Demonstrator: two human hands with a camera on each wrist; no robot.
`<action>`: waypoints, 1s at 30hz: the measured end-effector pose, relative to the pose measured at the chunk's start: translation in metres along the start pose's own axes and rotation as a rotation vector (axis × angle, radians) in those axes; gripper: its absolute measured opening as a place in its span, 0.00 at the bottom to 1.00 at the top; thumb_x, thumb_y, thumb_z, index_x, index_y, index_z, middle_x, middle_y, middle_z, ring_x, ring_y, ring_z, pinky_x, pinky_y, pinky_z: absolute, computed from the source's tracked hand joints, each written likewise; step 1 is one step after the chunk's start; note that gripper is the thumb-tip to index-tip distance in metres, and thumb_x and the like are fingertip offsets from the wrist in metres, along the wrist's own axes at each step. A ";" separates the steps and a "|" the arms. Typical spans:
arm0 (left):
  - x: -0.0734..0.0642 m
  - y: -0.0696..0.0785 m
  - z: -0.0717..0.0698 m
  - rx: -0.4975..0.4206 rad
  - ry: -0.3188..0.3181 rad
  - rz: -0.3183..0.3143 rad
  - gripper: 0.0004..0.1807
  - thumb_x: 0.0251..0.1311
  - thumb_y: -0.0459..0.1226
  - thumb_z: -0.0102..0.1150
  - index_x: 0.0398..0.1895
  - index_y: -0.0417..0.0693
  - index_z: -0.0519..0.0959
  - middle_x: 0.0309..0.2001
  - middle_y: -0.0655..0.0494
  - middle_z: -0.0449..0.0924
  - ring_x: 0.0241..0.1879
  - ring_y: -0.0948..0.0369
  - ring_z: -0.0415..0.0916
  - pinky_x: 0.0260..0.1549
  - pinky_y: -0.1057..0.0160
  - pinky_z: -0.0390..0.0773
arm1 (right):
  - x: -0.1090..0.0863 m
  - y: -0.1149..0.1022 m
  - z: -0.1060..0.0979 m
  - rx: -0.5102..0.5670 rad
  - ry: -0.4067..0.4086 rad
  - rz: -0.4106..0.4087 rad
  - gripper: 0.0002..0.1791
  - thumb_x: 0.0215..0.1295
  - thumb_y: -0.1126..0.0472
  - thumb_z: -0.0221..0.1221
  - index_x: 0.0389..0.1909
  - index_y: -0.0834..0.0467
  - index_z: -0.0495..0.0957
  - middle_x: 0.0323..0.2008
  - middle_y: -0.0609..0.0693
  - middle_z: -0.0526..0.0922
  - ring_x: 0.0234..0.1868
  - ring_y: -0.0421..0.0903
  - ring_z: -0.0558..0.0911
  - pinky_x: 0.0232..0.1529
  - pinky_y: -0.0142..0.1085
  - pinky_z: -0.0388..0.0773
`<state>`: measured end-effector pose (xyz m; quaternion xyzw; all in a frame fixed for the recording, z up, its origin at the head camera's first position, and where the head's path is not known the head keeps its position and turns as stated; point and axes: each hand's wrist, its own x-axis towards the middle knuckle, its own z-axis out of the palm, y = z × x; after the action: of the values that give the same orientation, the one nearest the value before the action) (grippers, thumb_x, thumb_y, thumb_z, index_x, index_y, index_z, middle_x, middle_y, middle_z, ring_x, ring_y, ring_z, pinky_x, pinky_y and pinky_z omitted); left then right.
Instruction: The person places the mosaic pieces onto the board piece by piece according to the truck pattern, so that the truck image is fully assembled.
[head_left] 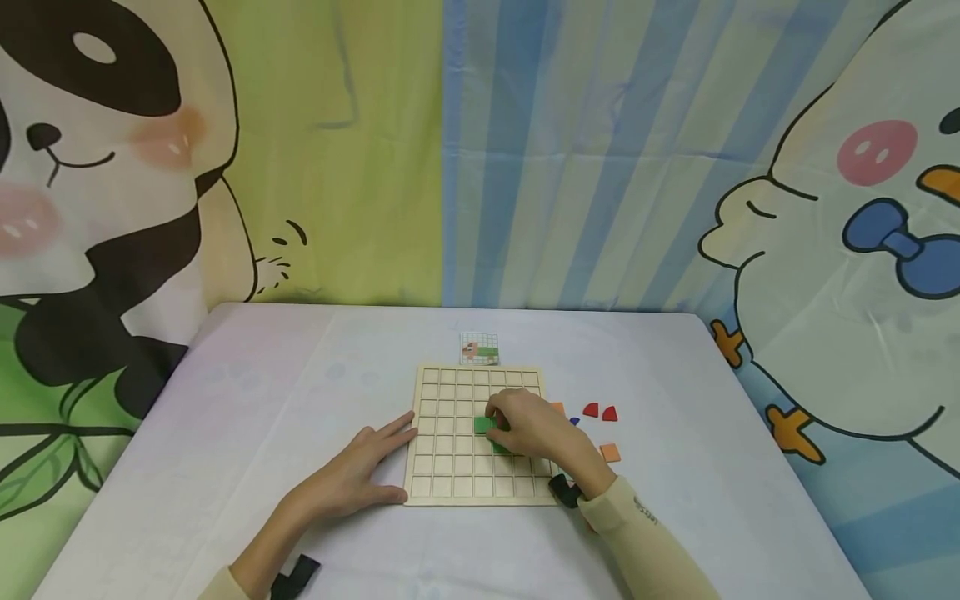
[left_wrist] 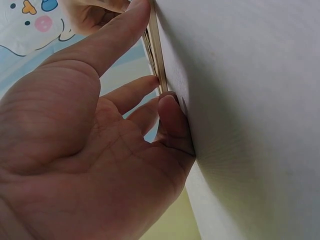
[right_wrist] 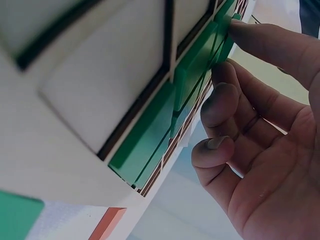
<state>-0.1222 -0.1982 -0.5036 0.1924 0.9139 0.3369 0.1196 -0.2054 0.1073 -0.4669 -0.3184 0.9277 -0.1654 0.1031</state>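
A wooden grid board (head_left: 446,446) lies flat on the white table. Against its left edge rest the spread, fairly straight fingers and thumb of my left hand (head_left: 351,473); the left wrist view shows this hand (left_wrist: 100,130) touching the board's side. Over the right half of the grid, my right hand (head_left: 531,423) pinches a green tile (right_wrist: 227,49) between thumb and fingertip, tilted at the board's surface. Other green tiles (right_wrist: 195,65) sit in cells beside it. In the head view one green tile (head_left: 483,425) shows just left of the fingers; my right hand hides others.
A small picture card (head_left: 479,348) lies behind the board. Right of the board are red quarter-round pieces (head_left: 591,410), an orange square (head_left: 610,452) and a blue piece (head_left: 574,421). Near the board's edge lies another green tile (right_wrist: 17,215). Printed curtains hang behind the table.
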 end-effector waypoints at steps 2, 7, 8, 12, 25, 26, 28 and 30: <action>0.000 0.000 0.000 0.000 0.002 0.002 0.50 0.52 0.48 0.80 0.80 0.50 0.69 0.86 0.56 0.54 0.53 0.63 0.62 0.55 0.63 0.71 | 0.000 0.000 0.000 -0.003 -0.001 0.005 0.13 0.68 0.56 0.71 0.47 0.59 0.86 0.31 0.45 0.82 0.30 0.38 0.74 0.34 0.33 0.74; 0.000 0.000 0.000 0.007 0.005 0.003 0.50 0.52 0.47 0.81 0.80 0.49 0.69 0.86 0.57 0.54 0.54 0.64 0.62 0.56 0.63 0.71 | 0.000 0.000 0.000 0.002 -0.005 0.014 0.13 0.67 0.55 0.71 0.47 0.59 0.86 0.31 0.45 0.82 0.30 0.38 0.74 0.34 0.33 0.74; 0.001 0.000 0.000 0.007 0.005 0.002 0.50 0.52 0.47 0.81 0.80 0.49 0.69 0.86 0.57 0.54 0.54 0.63 0.62 0.56 0.63 0.71 | 0.000 0.000 0.000 0.003 -0.006 0.016 0.13 0.68 0.55 0.71 0.47 0.59 0.86 0.31 0.45 0.81 0.30 0.38 0.74 0.34 0.33 0.74; 0.000 0.000 0.000 0.006 0.004 0.005 0.50 0.52 0.47 0.81 0.79 0.48 0.69 0.86 0.56 0.54 0.53 0.63 0.62 0.56 0.63 0.71 | 0.000 -0.001 0.000 0.003 -0.004 0.014 0.13 0.68 0.55 0.71 0.47 0.59 0.86 0.31 0.46 0.82 0.31 0.38 0.74 0.34 0.33 0.73; 0.000 0.001 0.000 0.001 0.001 -0.006 0.50 0.52 0.47 0.81 0.79 0.49 0.69 0.86 0.57 0.54 0.52 0.64 0.61 0.53 0.65 0.71 | -0.002 0.002 -0.001 0.012 0.006 0.010 0.13 0.68 0.56 0.71 0.48 0.58 0.87 0.32 0.47 0.83 0.33 0.39 0.74 0.38 0.34 0.74; 0.000 0.001 0.000 -0.003 0.001 -0.010 0.50 0.52 0.46 0.81 0.79 0.49 0.69 0.86 0.57 0.54 0.52 0.64 0.61 0.53 0.65 0.71 | -0.003 0.003 -0.001 0.015 0.009 0.006 0.13 0.68 0.56 0.71 0.48 0.58 0.87 0.33 0.47 0.83 0.33 0.39 0.74 0.38 0.34 0.74; 0.000 0.002 0.000 -0.010 -0.001 -0.016 0.50 0.52 0.46 0.81 0.79 0.49 0.69 0.86 0.58 0.53 0.51 0.64 0.61 0.53 0.66 0.71 | -0.005 0.004 -0.002 0.024 0.019 -0.001 0.14 0.67 0.56 0.71 0.48 0.59 0.87 0.33 0.47 0.84 0.34 0.40 0.76 0.40 0.35 0.76; 0.000 0.002 0.000 -0.016 -0.001 -0.018 0.50 0.52 0.46 0.81 0.79 0.49 0.69 0.86 0.58 0.53 0.51 0.64 0.61 0.52 0.66 0.70 | -0.007 0.005 -0.004 0.031 0.029 0.001 0.14 0.68 0.56 0.71 0.49 0.59 0.87 0.34 0.46 0.85 0.35 0.40 0.77 0.41 0.36 0.77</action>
<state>-0.1217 -0.1972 -0.5023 0.1836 0.9128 0.3429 0.1247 -0.2039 0.1165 -0.4649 -0.3138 0.9267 -0.1841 0.0945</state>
